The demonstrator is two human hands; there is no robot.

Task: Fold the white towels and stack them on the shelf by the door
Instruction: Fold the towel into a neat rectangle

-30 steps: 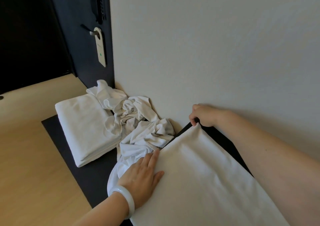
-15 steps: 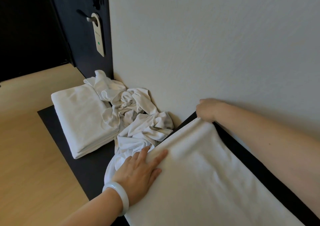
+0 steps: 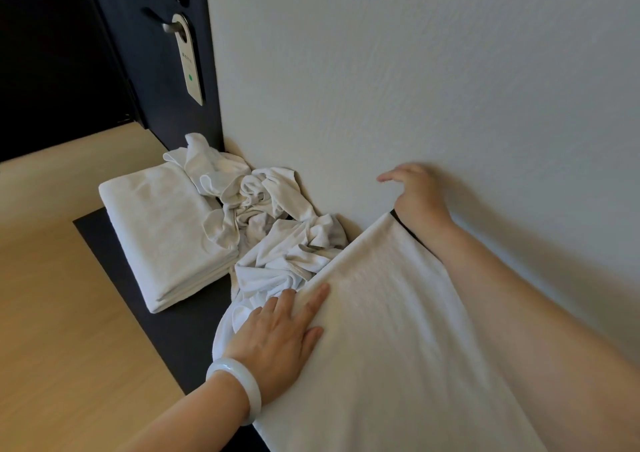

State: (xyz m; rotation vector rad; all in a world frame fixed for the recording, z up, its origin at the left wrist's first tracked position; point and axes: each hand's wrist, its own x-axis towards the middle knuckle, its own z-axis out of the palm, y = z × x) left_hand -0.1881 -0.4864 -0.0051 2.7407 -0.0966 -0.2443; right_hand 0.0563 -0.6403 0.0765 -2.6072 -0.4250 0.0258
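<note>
Towel (image 3: 391, 340), white and spread flat on the dark shelf (image 3: 166, 320), with its far edge running beside the wall (image 3: 415, 70). The left hand (image 3: 277, 330) lies palm-down and open on the near-left part of the cloth, fingers spread, pressing rather than gripping; a pale bangle (image 3: 239, 389) sits on that wrist. The right hand (image 3: 415, 198) is at the far corner of the towel, against the wall; its fingers are loosely extended and blurred, so whether it pinches the corner or has let go cannot be told. Left of the towel, touching its edge, lies a crumpled heap (image 3: 263, 223) of unfolded white cloth; beyond the heap, farther from the towel and nearer the door (image 3: 145, 70), a folded stack (image 3: 162, 229) rests on the same shelf. A hanger card (image 3: 188, 60) hangs from the door handle.

Handling, as judged from the soft creases and the way the heap slumps: the cloth is light, limp and not fragile, with a napped surface that should drag on the shelf, not slide. It will not hold a line unaided, so each fold likely needs one flat palm as anchor while the other hand takes a corner or edge between thumb and fingers. Corners are the best hold; a mid-sheet grab would probably bunch it. The heap, lying so close, may catch in the fold.
</note>
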